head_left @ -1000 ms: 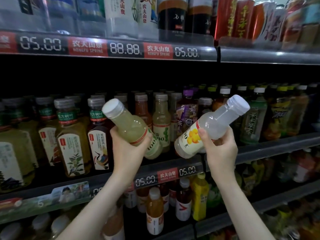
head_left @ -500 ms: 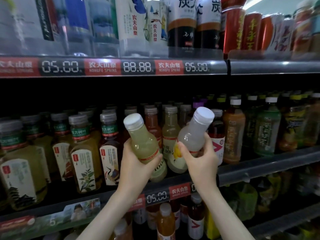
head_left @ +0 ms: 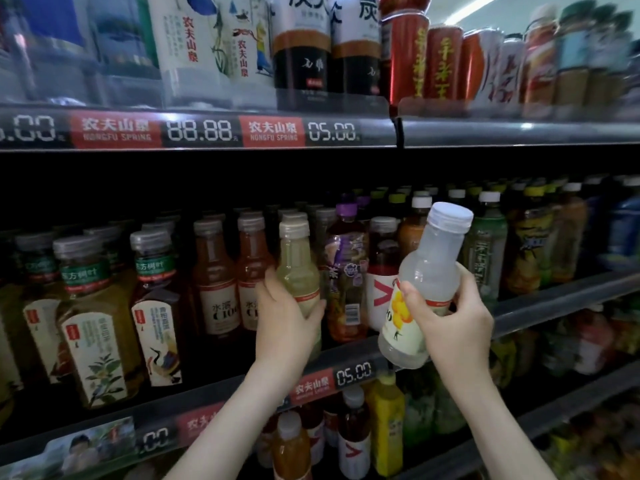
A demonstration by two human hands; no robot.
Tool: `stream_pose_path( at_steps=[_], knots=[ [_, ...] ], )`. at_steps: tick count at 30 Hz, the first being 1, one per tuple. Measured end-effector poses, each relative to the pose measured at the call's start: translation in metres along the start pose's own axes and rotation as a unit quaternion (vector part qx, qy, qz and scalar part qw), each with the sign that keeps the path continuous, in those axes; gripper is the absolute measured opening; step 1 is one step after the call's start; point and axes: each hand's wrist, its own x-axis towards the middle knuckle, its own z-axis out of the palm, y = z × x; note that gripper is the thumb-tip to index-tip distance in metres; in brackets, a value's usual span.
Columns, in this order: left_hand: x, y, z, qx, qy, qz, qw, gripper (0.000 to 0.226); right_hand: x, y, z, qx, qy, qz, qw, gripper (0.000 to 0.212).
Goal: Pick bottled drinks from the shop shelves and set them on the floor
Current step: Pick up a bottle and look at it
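Shop shelf (head_left: 561, 296) ahead: your left hand (head_left: 287, 327) grip wraps yellowish bottle (head_left: 298, 265), right hand (head_left: 450, 327) grip wraps cloudy bottle (head_left: 429, 268). Prob. full, stiff, slick plastic; hold mid-body, at label.

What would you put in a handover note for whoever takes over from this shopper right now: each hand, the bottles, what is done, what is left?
Left hand grips a pale yellow bottle, upright, in the front row of the middle shelf; whether it stands on the shelf is hidden.
Right hand holds a cloudy white bottle, tilted, out in front of the shelf.
Done: both bottles in hand.
To do: set both on the floor, which is out of view.
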Motion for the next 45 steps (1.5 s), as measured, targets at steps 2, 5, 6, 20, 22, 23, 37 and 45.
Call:
stream_pose_path(
  at_steps=[2,5,6,20,22,23,37,45],
  knots=[
    [-0.008,0.014,0.005,0.088,0.085,0.104,0.987,0.094,-0.003,0.005,-0.005,0.002,0.003,0.011,1.000,0.053],
    [-0.003,0.041,0.020,0.126,0.130,0.207,0.962,0.091,-0.004,0.010,-0.009,0.000,0.011,0.015,1.000,0.055],
    [0.001,0.049,0.024,0.144,0.127,0.209,0.959,0.091,-0.004,0.011,-0.011,0.002,0.012,0.015,1.000,0.055],
    [-0.006,0.062,0.049,0.068,0.079,0.213,0.971,0.091,-0.014,0.022,-0.039,0.017,0.011,0.012,1.000,0.062],
    [-0.022,0.055,0.046,-0.014,0.085,0.272,0.958,0.093,-0.014,0.021,-0.038,0.028,0.010,-0.002,1.000,0.063],
    [-0.029,0.049,0.043,-0.038,0.095,0.299,0.949,0.095,-0.014,0.020,-0.037,0.037,0.013,-0.007,0.999,0.064],
    [-0.034,-0.009,-0.070,-0.203,0.236,0.115,0.943,0.101,-0.013,0.002,0.043,0.127,-0.051,-0.014,0.991,0.054],
    [-0.033,-0.037,-0.104,-0.156,0.235,0.153,0.947,0.102,-0.006,0.020,0.088,0.000,-0.088,0.042,0.995,0.060]
  ],
)
